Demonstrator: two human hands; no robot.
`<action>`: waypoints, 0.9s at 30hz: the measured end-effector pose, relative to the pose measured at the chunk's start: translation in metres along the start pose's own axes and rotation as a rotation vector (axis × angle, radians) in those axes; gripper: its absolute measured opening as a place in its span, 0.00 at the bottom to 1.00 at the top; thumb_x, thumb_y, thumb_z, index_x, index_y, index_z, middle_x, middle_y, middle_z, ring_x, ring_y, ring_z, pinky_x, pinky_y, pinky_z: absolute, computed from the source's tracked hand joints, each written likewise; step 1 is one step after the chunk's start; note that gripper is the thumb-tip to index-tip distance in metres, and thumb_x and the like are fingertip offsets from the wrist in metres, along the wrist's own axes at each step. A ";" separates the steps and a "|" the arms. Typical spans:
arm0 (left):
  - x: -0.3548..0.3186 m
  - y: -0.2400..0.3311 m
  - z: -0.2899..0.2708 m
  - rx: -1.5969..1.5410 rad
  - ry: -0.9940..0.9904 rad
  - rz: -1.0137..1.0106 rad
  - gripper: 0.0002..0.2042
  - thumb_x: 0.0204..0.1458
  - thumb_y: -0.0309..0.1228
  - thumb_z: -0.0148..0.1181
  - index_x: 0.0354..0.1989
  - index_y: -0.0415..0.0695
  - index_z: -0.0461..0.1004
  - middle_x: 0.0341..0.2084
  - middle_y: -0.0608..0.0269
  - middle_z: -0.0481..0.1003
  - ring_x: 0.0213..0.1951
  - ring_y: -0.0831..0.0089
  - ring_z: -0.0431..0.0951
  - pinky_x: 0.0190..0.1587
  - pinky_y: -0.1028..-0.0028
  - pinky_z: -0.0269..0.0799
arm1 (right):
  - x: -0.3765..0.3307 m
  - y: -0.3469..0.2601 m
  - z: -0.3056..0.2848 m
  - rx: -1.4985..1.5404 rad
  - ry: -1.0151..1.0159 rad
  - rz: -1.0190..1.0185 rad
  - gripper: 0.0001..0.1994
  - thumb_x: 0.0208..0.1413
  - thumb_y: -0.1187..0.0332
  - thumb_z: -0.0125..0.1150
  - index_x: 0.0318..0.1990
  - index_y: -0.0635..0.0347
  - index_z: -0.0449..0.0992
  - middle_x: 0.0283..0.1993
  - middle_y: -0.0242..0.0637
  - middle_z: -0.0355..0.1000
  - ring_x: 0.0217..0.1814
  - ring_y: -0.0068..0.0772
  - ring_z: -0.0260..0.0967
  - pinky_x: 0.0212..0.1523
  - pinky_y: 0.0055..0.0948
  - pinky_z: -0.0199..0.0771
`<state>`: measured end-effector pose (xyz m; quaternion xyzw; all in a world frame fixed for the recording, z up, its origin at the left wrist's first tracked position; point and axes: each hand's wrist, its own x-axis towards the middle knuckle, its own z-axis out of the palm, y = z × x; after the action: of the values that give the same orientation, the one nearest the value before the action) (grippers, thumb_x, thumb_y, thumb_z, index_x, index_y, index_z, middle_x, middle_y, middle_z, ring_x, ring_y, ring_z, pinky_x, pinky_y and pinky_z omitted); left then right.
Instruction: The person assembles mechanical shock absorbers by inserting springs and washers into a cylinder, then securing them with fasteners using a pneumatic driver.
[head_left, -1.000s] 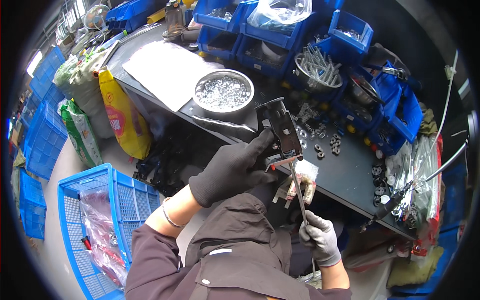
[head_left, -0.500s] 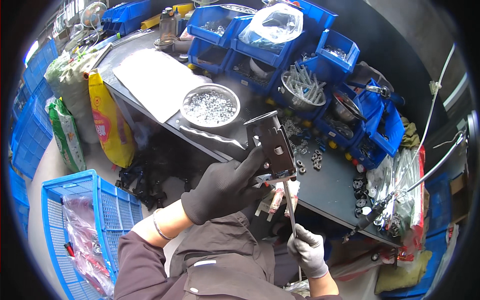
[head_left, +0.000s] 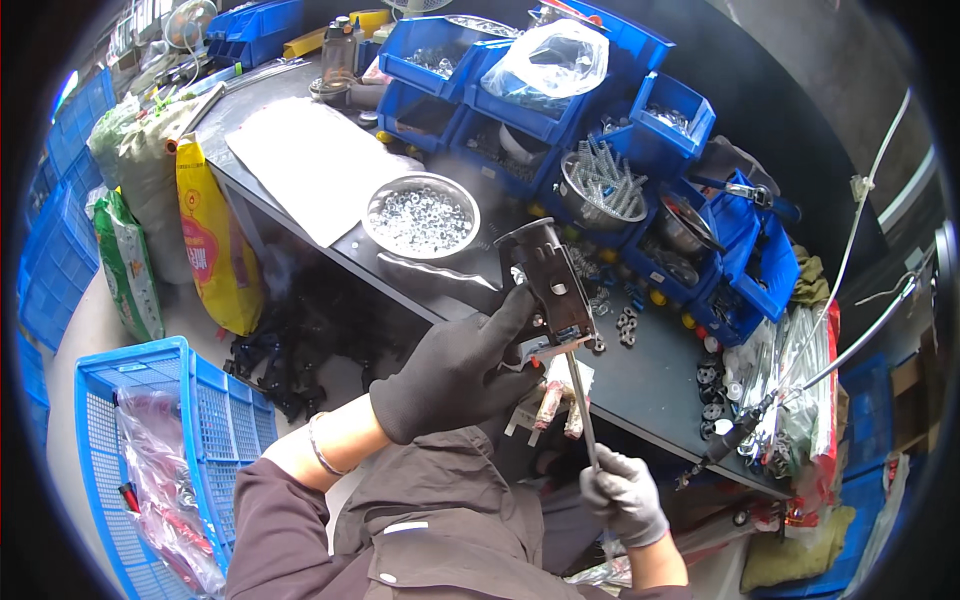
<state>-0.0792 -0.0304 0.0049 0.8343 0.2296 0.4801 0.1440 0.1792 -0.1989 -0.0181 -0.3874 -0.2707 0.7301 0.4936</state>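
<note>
My left hand [head_left: 455, 375], in a black glove, is closed around a black metal bracket [head_left: 562, 290] with holes in its side, held up over the bench's front edge. My right hand [head_left: 625, 497], in a pale grey glove, grips a thin metal rod [head_left: 581, 405]. The rod slants up from that hand and its upper end meets the bracket's underside. Whether the rod enters the bracket is hidden. Just below the bracket, beyond the rod, are reddish-white wrapped pieces [head_left: 553, 400] whose kind I cannot make out.
On the dark bench [head_left: 660, 390] stand a steel bowl of small metal parts [head_left: 422, 215], a bowl of springs [head_left: 605, 185] and stacked blue bins [head_left: 525, 105]. A white sheet [head_left: 300, 165] lies at left. A blue crate [head_left: 185, 350] stands low left; a cable-hung tool [head_left: 735, 440] is at right.
The bracket has tilted slightly, and my right hand with the rod has shifted a little to the right. Both hands keep their hold. The whole view has turned slightly.
</note>
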 end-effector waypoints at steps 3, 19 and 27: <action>0.005 0.000 -0.003 -0.072 0.012 0.024 0.41 0.41 0.28 0.68 0.66 0.33 0.53 0.18 0.61 0.71 0.18 0.64 0.73 0.21 0.67 0.66 | 0.005 0.012 0.000 0.182 -0.066 0.082 0.20 0.58 0.75 0.58 0.59 0.59 0.71 0.21 0.23 0.57 0.21 0.18 0.51 0.20 0.18 0.51; 0.014 -0.016 0.010 0.069 0.005 -0.090 0.40 0.46 0.31 0.67 0.65 0.31 0.52 0.21 0.57 0.72 0.23 0.62 0.75 0.26 0.66 0.71 | 0.026 -0.017 0.015 -0.269 0.133 -0.053 0.20 0.60 0.71 0.57 0.60 0.63 0.69 0.23 0.27 0.61 0.20 0.16 0.55 0.20 0.16 0.54; -0.031 -0.052 -0.014 0.097 -0.085 -0.208 0.42 0.47 0.32 0.66 0.66 0.32 0.47 0.32 0.42 0.74 0.35 0.45 0.77 0.35 0.56 0.72 | 0.020 0.004 0.013 -0.401 0.163 -0.013 0.27 0.54 0.75 0.59 0.63 0.69 0.64 0.38 0.36 0.72 0.26 0.17 0.63 0.26 0.17 0.63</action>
<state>-0.1169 -0.0019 -0.0346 0.8316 0.3316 0.4151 0.1618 0.1623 -0.1824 -0.0201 -0.5338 -0.3723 0.6247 0.4315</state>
